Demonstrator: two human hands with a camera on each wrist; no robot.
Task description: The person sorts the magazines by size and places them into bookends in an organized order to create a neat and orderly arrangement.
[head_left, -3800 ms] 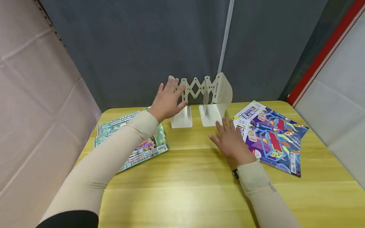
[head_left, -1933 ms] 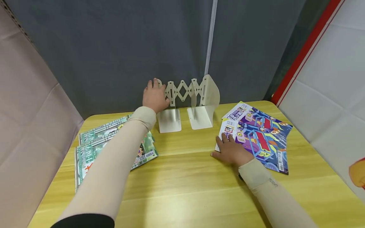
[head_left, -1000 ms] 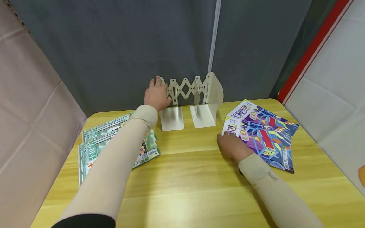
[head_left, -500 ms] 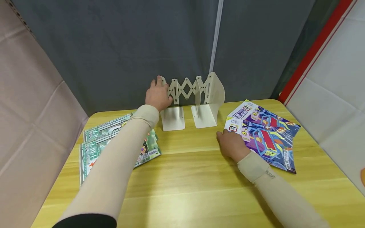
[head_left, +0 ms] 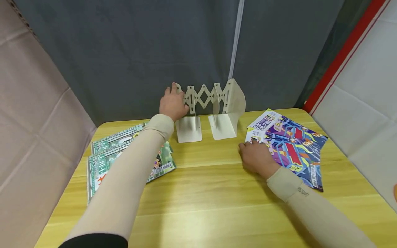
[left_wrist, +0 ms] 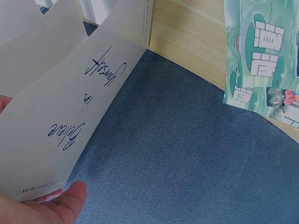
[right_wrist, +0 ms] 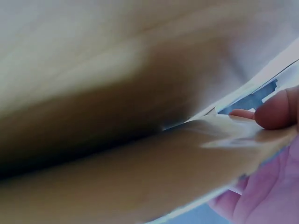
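Left hand [head_left: 172, 103] remains clamped, fingers curled, on the left end plate of the expanding bookend [head_left: 211, 106] at the desk's [head_left: 201, 206] rear edge. Right hand [head_left: 255, 157] has shifted onto the purple magazine [head_left: 289, 146], fingers now pinching its lifted corner. Green magazines [head_left: 124, 155] lie left; grey curtain [head_left: 139, 51] behind.

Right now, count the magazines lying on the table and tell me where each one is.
4 show. Two green magazines overlap at the table's left, under the left forearm. Two purple magazines overlap at the right, where the right hand grips the top one's corner. More could be hidden underneath.
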